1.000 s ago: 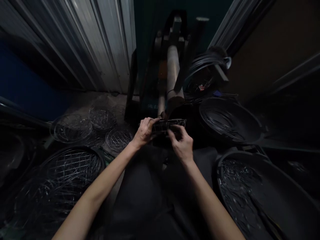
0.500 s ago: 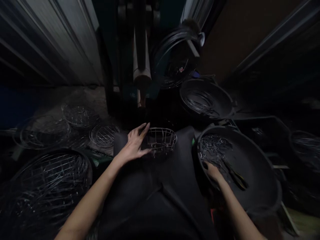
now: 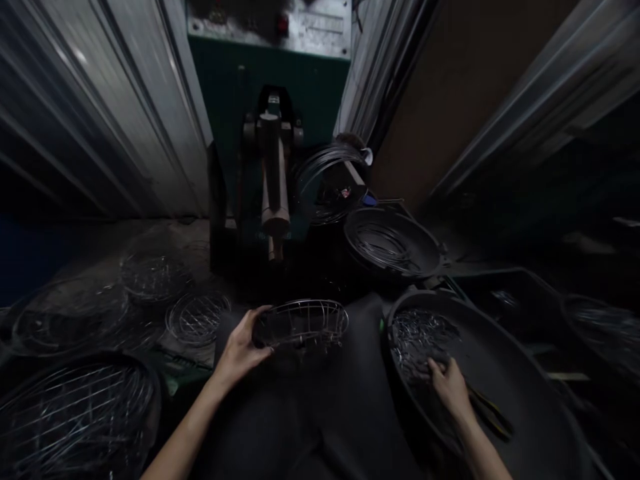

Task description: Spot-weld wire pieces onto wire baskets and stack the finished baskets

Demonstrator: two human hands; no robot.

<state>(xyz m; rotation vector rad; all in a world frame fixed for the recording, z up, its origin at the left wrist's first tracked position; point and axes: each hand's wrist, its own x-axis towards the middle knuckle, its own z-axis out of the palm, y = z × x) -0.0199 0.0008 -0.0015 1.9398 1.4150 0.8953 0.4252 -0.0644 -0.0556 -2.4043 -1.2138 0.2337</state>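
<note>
The left hand [image 3: 243, 347] grips the wire basket [image 3: 301, 324] by its nine o'clock rim, steadying it on the lap. The right hand [image 3: 449, 385] reaches among wire pieces [image 3: 417, 333] in the tub [image 3: 505, 363] at three o'clock, its grasp unclear.

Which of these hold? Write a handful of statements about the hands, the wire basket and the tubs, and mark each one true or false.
1. The left hand grips the rim of the small wire basket. True.
2. The right hand also holds that basket. False: it reaches into the large black tub at the pile of small wire pieces.
3. The basket sits on the dark cloth over the person's lap. True.
4. The second black tub behind holds water. False: it holds coiled wire.
5. Flat round wire grids lie on the floor at the left. True.
</note>
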